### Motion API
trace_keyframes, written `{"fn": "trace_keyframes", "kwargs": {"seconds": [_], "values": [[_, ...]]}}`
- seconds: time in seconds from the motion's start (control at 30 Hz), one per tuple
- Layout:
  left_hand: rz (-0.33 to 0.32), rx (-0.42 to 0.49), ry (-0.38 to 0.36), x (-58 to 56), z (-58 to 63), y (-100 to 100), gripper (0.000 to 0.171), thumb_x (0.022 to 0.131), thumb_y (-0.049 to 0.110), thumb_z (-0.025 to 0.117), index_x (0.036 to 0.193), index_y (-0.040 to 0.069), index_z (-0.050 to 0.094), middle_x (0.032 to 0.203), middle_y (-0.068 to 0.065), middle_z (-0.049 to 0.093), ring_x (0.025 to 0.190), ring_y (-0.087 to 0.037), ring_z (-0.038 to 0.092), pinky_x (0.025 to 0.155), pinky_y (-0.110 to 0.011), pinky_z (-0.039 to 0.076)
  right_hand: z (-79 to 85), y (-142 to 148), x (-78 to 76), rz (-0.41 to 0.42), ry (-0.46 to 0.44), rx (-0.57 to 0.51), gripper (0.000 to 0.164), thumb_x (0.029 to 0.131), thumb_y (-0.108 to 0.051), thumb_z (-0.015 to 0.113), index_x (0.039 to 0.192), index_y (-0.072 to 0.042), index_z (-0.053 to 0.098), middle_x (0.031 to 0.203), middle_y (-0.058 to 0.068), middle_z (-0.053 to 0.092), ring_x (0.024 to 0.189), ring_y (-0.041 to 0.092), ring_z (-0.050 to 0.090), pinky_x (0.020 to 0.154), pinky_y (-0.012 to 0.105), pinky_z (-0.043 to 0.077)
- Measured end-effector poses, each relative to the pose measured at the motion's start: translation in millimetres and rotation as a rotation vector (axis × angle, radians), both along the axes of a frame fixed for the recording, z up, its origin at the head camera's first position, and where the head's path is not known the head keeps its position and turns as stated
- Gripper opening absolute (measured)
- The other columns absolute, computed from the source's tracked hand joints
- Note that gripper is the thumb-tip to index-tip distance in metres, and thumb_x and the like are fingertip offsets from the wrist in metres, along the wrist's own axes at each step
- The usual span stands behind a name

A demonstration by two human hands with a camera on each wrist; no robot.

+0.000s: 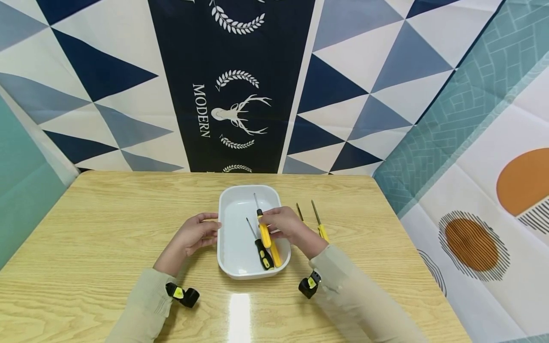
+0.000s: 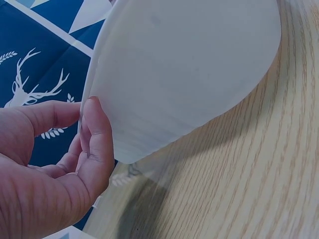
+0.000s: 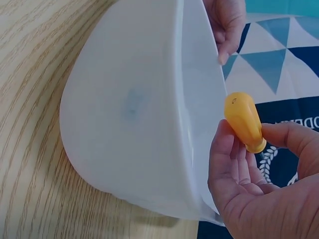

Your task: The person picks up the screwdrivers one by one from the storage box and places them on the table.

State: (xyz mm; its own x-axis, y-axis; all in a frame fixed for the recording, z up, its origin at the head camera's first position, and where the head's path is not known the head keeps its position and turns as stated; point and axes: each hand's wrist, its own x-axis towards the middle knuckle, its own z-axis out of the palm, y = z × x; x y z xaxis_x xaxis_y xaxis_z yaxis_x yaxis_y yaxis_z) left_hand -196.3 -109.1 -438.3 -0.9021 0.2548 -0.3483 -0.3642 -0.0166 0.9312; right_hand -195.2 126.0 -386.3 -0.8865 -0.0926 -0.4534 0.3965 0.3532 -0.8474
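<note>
A white plastic tub sits on the table, its left rim pinched between the thumb and fingers of my left hand. Over the tub's right side, my right hand grips a yellow-handled screwdriver with its shaft pointing away from me. The right wrist view shows that yellow handle between thumb and fingertips, above the rim. Inside the tub lie a black-and-yellow screwdriver and, beside it, another yellow handle, partly hidden under the held screwdriver.
Right of the tub, a screwdriver with a yellow handle lies on the wooden table. Next to it, a second metal shaft shows, the rest covered by my right forearm. A patterned cloth hangs behind the table's far edge.
</note>
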Motion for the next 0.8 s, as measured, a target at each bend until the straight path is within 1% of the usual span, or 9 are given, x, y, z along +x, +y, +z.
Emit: {"fn": "trace_keyframes", "kwargs": {"seconds": [0.03, 0.1, 0.23, 0.27, 0.4, 0.6, 0.8], "values": [[0.000, 0.000, -0.001, -0.1, 0.2, 0, 0.050, 0.083, 0.012, 0.057, 0.127, 0.002, 0.036, 0.087, -0.005, 0.056, 0.071, -0.012, 0.056, 0.066, -0.025, 0.054, 3.9, 0, 2.3, 0.000, -0.001, 0.002, 0.036, 0.078, -0.018, 0.062, 0.109, -0.002, 0.055, 0.095, 0.011, 0.058, 0.081, 0.020, 0.059, 0.067, 0.029, 0.054], [0.000, -0.002, -0.002, 0.1, 0.7, 0, 0.050, 0.083, 0.011, 0.057, 0.127, 0.002, 0.036, 0.086, -0.005, 0.056, 0.071, -0.012, 0.056, 0.066, -0.025, 0.054, 4.7, 2, 2.9, 0.004, 0.001, -0.002, 0.037, 0.078, -0.018, 0.062, 0.110, -0.002, 0.055, 0.095, 0.011, 0.058, 0.081, 0.020, 0.058, 0.067, 0.029, 0.054], [-0.002, -0.001, -0.001, 0.5, 1.7, 1, 0.050, 0.083, 0.011, 0.056, 0.128, 0.001, 0.035, 0.087, -0.006, 0.056, 0.070, -0.011, 0.056, 0.065, -0.024, 0.054, 5.5, 6, 3.4, 0.001, 0.010, -0.018, 0.035, 0.078, -0.018, 0.062, 0.109, -0.001, 0.055, 0.092, 0.010, 0.059, 0.078, 0.018, 0.059, 0.066, 0.030, 0.054], [-0.002, -0.001, 0.000, 0.6, 1.8, 1, 0.050, 0.083, 0.011, 0.056, 0.128, 0.001, 0.035, 0.087, -0.006, 0.056, 0.069, -0.011, 0.056, 0.065, -0.024, 0.054, 2.1, 8, 1.1, -0.003, 0.014, -0.024, 0.035, 0.078, -0.018, 0.062, 0.108, -0.002, 0.056, 0.091, 0.010, 0.059, 0.076, 0.018, 0.059, 0.065, 0.029, 0.054], [-0.005, -0.005, 0.001, 0.3, 1.8, 0, 0.051, 0.084, 0.012, 0.056, 0.128, 0.001, 0.035, 0.087, -0.007, 0.056, 0.069, -0.011, 0.056, 0.065, -0.024, 0.054, 3.8, 11, 0.1, -0.019, 0.031, -0.022, 0.031, 0.078, -0.016, 0.062, 0.106, -0.001, 0.058, 0.090, 0.010, 0.061, 0.074, 0.017, 0.060, 0.065, 0.030, 0.055], [-0.007, -0.010, 0.001, 0.8, 2.2, 0, 0.051, 0.084, 0.012, 0.056, 0.128, 0.001, 0.035, 0.084, -0.006, 0.055, 0.069, -0.011, 0.056, 0.065, -0.024, 0.054, 8.8, 16, 0.2, -0.035, 0.032, -0.013, 0.032, 0.079, -0.016, 0.061, 0.108, -0.001, 0.056, 0.092, 0.010, 0.060, 0.077, 0.018, 0.060, 0.067, 0.031, 0.055], [-0.014, -0.016, 0.010, 1.3, 1.9, 0, 0.051, 0.084, 0.013, 0.057, 0.129, 0.001, 0.035, 0.085, -0.007, 0.055, 0.070, -0.011, 0.056, 0.066, -0.024, 0.054, 12.2, 22, 0.3, -0.040, 0.039, -0.021, 0.035, 0.079, -0.016, 0.061, 0.110, 0.000, 0.055, 0.093, 0.011, 0.060, 0.079, 0.020, 0.060, 0.067, 0.032, 0.055]]}}
